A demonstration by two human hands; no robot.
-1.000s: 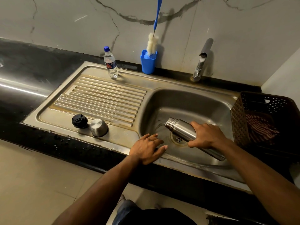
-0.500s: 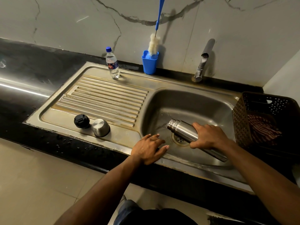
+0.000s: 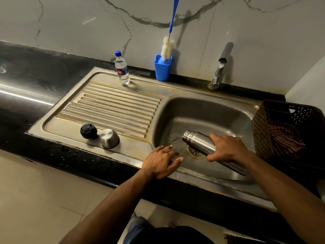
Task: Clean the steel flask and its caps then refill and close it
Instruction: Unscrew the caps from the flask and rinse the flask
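My right hand (image 3: 226, 147) grips the steel flask (image 3: 198, 140) round its middle, holding it tilted over the sink basin (image 3: 207, 111) with its open mouth pointing left. A thin stream of water runs from the mouth toward the drain (image 3: 195, 152). My left hand (image 3: 161, 161) rests with straight fingers on the sink's front rim, holding nothing. The black inner cap (image 3: 88, 131) and the steel outer cap (image 3: 109, 138) stand side by side on the drainboard's near edge, left of both hands.
A small plastic water bottle (image 3: 122, 68) stands at the back of the drainboard. A blue cup (image 3: 162, 67) holds a long blue-handled bottle brush (image 3: 167, 47). The tap (image 3: 220, 67) is behind the basin. A dark perforated basket (image 3: 288, 127) with a striped cloth sits at right.
The flask has stayed tilted over the drain in my right hand, and water now trickles from its mouth. My left hand has stayed on the rim.
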